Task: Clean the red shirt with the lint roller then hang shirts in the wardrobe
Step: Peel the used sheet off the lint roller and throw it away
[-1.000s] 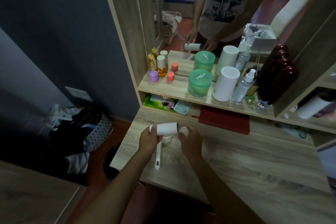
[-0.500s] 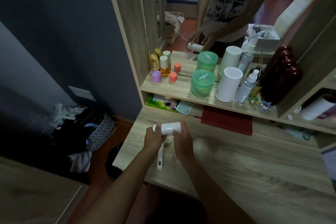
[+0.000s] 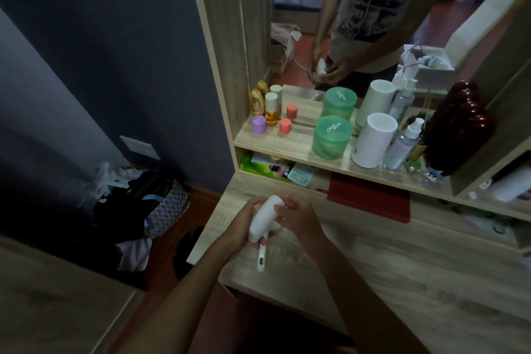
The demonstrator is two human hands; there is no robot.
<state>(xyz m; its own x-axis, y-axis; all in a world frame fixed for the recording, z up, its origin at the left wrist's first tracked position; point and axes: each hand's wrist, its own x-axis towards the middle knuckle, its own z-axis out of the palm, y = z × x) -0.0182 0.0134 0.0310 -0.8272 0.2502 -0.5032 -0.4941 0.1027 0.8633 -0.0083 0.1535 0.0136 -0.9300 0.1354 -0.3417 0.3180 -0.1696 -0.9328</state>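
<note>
A white lint roller [image 3: 263, 220] is held over the left part of the wooden dresser top [image 3: 402, 261], its roll tilted up toward the mirror and its thin handle pointing down toward me. My left hand [image 3: 244, 227] grips the lower part of the roll and the top of the handle. My right hand [image 3: 296, 217] holds the upper end of the roll from the right side. No red shirt or wardrobe is in view.
A shelf [image 3: 301, 149] under the mirror [image 3: 359, 23] carries small bottles, two green tubs, a white cylinder and spray bottles. A flat red item [image 3: 370, 200] lies below the shelf. Bags and clothes [image 3: 138, 204] are piled on the floor at left.
The roll has swung from lying level between my hands to standing tilted, its far end up. My right hand has slid from the roll's end onto its side.
</note>
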